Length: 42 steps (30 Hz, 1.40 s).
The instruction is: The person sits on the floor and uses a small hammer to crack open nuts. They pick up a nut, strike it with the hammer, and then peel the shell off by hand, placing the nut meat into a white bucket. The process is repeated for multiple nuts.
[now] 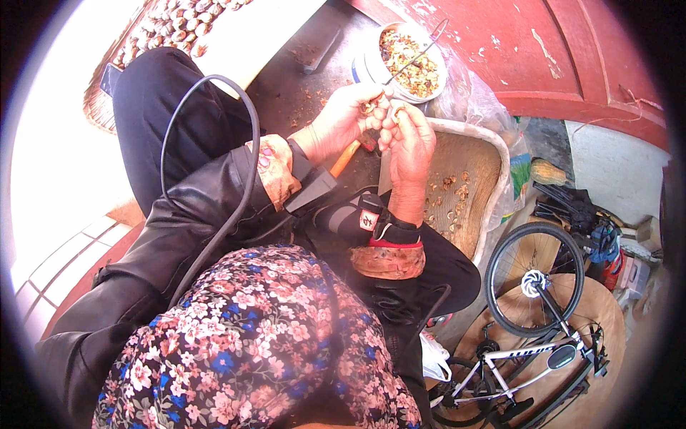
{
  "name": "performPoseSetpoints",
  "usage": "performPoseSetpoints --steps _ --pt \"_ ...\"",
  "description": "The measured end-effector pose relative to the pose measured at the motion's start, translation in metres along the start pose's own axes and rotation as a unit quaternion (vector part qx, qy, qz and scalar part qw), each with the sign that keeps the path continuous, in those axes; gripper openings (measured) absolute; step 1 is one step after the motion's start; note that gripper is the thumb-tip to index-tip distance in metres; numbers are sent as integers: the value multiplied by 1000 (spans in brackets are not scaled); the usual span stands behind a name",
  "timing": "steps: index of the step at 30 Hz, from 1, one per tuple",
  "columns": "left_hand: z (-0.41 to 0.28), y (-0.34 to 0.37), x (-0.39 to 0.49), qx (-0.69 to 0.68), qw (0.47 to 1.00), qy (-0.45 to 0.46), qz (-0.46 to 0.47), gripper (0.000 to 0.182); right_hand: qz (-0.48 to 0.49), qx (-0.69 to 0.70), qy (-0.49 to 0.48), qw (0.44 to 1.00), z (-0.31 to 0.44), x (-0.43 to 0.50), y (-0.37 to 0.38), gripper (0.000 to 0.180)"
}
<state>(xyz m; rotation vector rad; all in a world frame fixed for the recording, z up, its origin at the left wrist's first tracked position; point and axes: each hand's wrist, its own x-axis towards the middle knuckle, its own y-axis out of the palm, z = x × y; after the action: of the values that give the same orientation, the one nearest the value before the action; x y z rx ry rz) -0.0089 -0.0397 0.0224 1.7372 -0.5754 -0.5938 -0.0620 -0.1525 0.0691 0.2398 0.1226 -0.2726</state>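
Note:
My left hand point(343, 115) grips a cracked walnut piece point(368, 107) between thumb and fingers. A thin bent metal wire point(415, 59) sticks up from beside these fingers; its lower end is hidden, so which hand holds it is unclear. Close against it, my right hand point(408, 142) pinches another bit of walnut point(398, 113). Just beyond both hands, a white bucket point(360, 63) holds many walnut kernels point(410, 67). Under the hands lies a hammer with an orange wooden handle point(344, 159), partly covered. Broken shells point(455, 193) are scattered in a shallow tub point(485, 155) beside my right forearm.
Whole walnuts point(179, 27) fill a woven tray point(99, 107) at upper left. Plastic bags point(477, 96) stand behind the bucket, along a red wooden panel point(536, 53). A bicycle point(514, 348) occupies the lower right. Near my left arm curves a dark cable point(252, 161).

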Motion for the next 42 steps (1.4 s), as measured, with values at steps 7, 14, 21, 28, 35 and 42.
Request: performPoseSetpoints --steps 7,14,21,28,35,42 --pt "1 -7 5 -19 1000 -14 -7 18 -210 -378 -47 900 28 -2 -51 16" --pt "4 -7 0 47 998 -28 13 16 -53 -435 -154 886 25 -6 -32 29" --pt "14 -6 8 108 993 -42 -21 17 -13 -406 -124 905 18 1 -1 25" --pt "14 -13 8 106 992 -61 -5 21 -32 -359 -119 925 5 8 -13 15" --pt "9 -27 11 -46 995 -87 -10 32 -97 -180 -59 977 3 57 -44 12" --pt "11 -29 19 -105 993 -55 -26 33 -132 -337 -140 922 38 88 -40 19"
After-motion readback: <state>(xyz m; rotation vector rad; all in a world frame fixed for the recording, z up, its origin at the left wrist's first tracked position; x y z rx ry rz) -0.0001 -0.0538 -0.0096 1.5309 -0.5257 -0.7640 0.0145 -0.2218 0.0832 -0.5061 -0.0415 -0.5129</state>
